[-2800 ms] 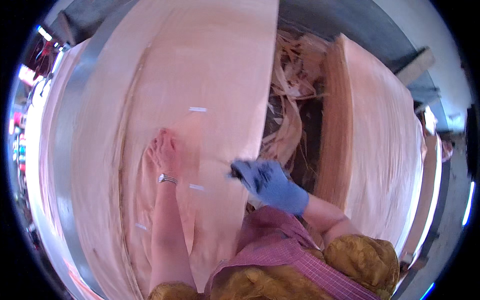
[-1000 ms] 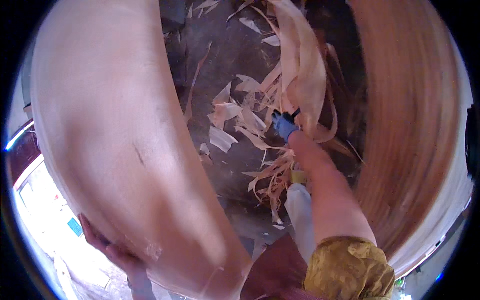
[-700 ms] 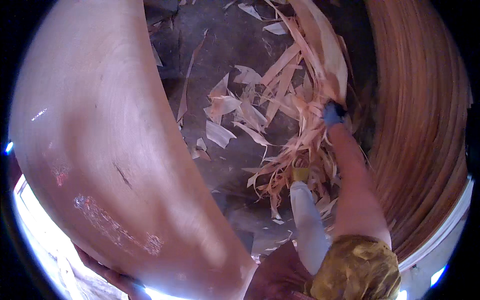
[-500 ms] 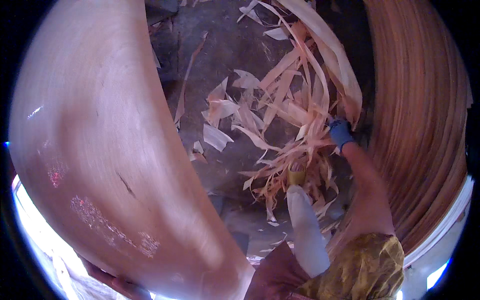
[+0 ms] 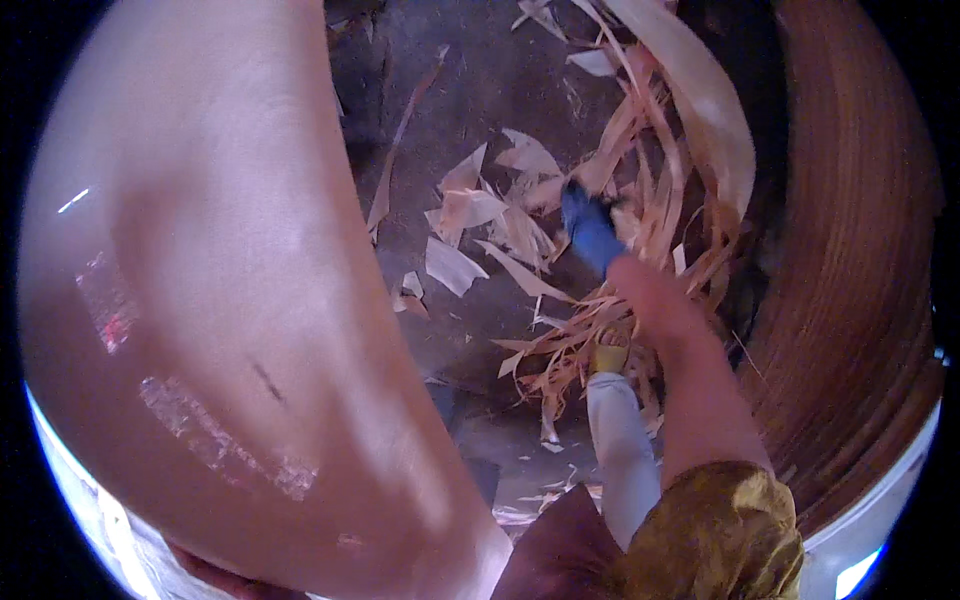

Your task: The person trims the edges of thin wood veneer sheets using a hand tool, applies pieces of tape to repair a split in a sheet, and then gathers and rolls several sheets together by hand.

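My right hand [image 5: 592, 225], in a blue glove, reaches down and forward over a tangled heap of thin wood veneer strips [image 5: 668, 215]. Its fingers are smeared by motion, so whether they hold a strip is unclear. Torn pale veneer scraps [image 5: 470, 208] lie just left of the glove. A broad curled veneer strip [image 5: 715, 110] bends around the far right side of the heap. My left hand does not show.
A large smooth pale wood sheet [image 5: 240, 250] rises at left. Layered brown wood sheets [image 5: 860, 250] stand at right. My foot in a yellowish shoe [image 5: 609, 358] is among the strips on the dark floor [image 5: 450, 110]. A reddish shape at the lower left edge is unclear.
My right hand has swung left and slightly forward, away from the right side of the heap toward its middle. The view has shifted a little, moving the heap rightward in it.
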`<state>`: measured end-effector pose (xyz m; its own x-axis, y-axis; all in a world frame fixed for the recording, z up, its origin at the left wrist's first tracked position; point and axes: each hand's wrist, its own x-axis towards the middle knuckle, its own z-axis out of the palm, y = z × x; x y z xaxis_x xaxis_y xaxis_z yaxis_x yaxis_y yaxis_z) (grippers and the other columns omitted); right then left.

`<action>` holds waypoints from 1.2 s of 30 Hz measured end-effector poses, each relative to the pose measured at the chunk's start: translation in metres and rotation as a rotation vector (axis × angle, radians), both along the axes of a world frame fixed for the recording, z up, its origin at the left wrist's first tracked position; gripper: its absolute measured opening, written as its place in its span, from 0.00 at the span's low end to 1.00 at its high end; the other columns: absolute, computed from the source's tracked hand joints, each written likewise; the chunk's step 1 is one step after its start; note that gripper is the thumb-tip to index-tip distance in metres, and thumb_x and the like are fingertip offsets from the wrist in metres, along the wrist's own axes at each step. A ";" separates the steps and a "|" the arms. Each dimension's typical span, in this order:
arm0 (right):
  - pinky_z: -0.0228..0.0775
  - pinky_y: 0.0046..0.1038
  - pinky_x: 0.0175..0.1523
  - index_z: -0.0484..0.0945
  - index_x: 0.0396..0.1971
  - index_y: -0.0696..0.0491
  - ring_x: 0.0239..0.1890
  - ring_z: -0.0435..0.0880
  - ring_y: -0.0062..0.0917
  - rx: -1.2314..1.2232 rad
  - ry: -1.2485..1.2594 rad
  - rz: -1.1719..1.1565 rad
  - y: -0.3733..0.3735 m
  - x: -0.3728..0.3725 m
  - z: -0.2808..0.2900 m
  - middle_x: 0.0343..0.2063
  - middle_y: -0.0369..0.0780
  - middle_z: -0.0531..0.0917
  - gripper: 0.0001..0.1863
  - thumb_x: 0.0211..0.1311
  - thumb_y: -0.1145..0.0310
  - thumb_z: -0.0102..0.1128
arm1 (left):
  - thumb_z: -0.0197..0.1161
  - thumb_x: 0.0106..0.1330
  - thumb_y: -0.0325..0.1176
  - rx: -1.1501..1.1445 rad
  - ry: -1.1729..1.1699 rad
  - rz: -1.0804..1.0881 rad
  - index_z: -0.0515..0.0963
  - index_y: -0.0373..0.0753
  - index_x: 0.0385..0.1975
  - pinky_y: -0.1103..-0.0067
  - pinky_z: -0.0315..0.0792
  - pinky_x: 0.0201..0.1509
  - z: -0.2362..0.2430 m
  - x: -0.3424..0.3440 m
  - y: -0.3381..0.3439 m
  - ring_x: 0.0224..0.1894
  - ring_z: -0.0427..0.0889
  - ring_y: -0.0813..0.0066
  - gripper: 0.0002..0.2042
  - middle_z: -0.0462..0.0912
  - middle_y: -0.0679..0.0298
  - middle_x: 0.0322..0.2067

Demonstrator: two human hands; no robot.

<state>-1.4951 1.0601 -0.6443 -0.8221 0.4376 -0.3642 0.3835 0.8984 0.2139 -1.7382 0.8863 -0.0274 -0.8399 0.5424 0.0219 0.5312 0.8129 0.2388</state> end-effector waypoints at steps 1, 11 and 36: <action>0.65 0.32 0.59 0.63 0.61 0.59 0.55 0.72 0.35 -0.413 0.690 -0.335 -0.029 0.016 -0.014 0.57 0.49 0.72 0.22 0.66 0.77 0.39 | 0.38 0.67 0.65 0.039 -0.028 -0.019 0.49 0.38 0.70 0.63 0.44 0.73 -0.003 0.000 -0.003 0.73 0.45 0.58 0.41 0.46 0.53 0.70; 0.61 0.35 0.64 0.65 0.62 0.50 0.58 0.74 0.36 -1.837 0.070 -0.490 -0.190 0.094 0.313 0.56 0.48 0.74 0.26 0.65 0.60 0.48 | 0.40 0.69 0.59 -0.060 0.060 -0.287 0.51 0.31 0.69 0.56 0.43 0.71 0.019 0.010 -0.009 0.72 0.46 0.48 0.39 0.48 0.44 0.69; 0.69 0.40 0.47 0.66 0.59 0.59 0.33 0.80 0.39 -0.589 0.603 -0.745 -0.033 0.008 -0.006 0.35 0.49 0.81 0.24 0.64 0.67 0.49 | 0.27 0.60 0.73 0.156 -0.034 -0.066 0.50 0.36 0.69 0.57 0.48 0.71 -0.023 0.018 0.022 0.71 0.50 0.53 0.48 0.51 0.48 0.68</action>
